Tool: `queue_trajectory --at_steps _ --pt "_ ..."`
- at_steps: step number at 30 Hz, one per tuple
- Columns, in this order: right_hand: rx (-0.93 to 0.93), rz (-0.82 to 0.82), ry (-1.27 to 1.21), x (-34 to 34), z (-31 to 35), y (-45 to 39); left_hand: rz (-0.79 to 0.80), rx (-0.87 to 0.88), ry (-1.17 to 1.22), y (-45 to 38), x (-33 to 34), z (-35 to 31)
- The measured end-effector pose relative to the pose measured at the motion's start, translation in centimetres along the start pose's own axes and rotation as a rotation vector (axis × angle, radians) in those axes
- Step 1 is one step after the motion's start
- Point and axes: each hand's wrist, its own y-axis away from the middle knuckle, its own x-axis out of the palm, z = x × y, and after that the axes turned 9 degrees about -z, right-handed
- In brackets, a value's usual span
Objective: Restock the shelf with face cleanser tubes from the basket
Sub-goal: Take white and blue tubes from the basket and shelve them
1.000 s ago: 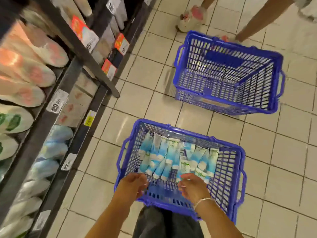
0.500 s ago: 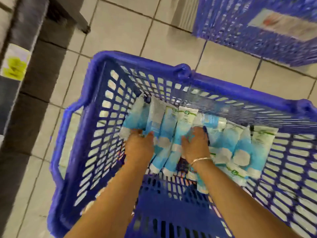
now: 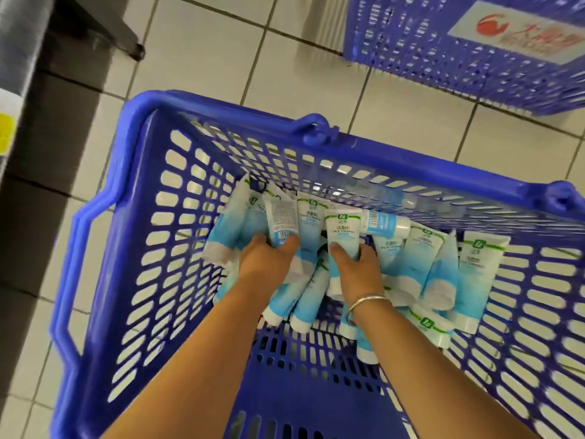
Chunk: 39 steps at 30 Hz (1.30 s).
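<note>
A blue plastic basket (image 3: 104, 258) stands on the tiled floor and holds several blue-and-white face cleanser tubes (image 3: 421, 248) lying in a row along its far side. Both my hands are down inside it. My left hand (image 3: 266, 261) grips a tube (image 3: 281, 220) whose back label faces up. My right hand (image 3: 354, 264), with a silver bracelet on the wrist, grips another tube (image 3: 342, 232) with its front label up. The lower ends of both tubes are hidden under my fingers.
A second blue basket (image 3: 468, 36) with a red-and-white logo sits on the floor at the top right. The dark shelf unit's base and foot (image 3: 95, 30) run along the left edge, carrying a yellow price tag (image 3: 6, 134).
My head dropped closer to the basket, so the shelves left the view. Both hands went from the near rim down onto the tubes and closed around one each.
</note>
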Motion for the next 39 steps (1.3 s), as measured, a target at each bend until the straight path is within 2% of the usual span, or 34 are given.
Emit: queue_trajectory --at_steps 4,6,9,13,17,24,29,34,39 --pt "0.045 0.023 -0.112 -2.5 1.1 2.7 0.149 -0.214 0.472 2.7 -1.9 1.1" --pt "0.022 0.062 -0.153 -3.8 1.9 4.8 0.202 -0.189 0.522 4.8 -3.3 1.4" --pt "-0.033 0.104 -0.157 -5.5 3.6 8.4 0.187 -0.093 0.486 8.4 -5.9 1.5" --pt "-0.108 0.155 -0.148 -7.7 7.5 14.0 0.231 -0.138 0.754 13.9 -10.8 0.2" --pt "-0.203 0.193 -0.155 -10.1 13.1 20.3 0.262 -0.087 0.939 19.7 -17.6 -1.4" --pt "-0.332 0.361 -0.161 -15.1 24.0 32.4 0.169 0.086 1.082 30.3 -30.5 -2.5" --pt "-0.456 0.511 -0.106 -17.6 29.6 41.4 0.098 0.089 1.391 37.8 -38.1 -1.5" --pt "-0.600 0.673 -0.074 -19.5 32.8 50.3 -0.024 0.130 1.596 46.0 -43.6 1.1" --pt "-0.661 0.877 -0.084 -20.8 33.5 58.3 -0.195 0.120 1.702 53.8 -46.9 4.6"
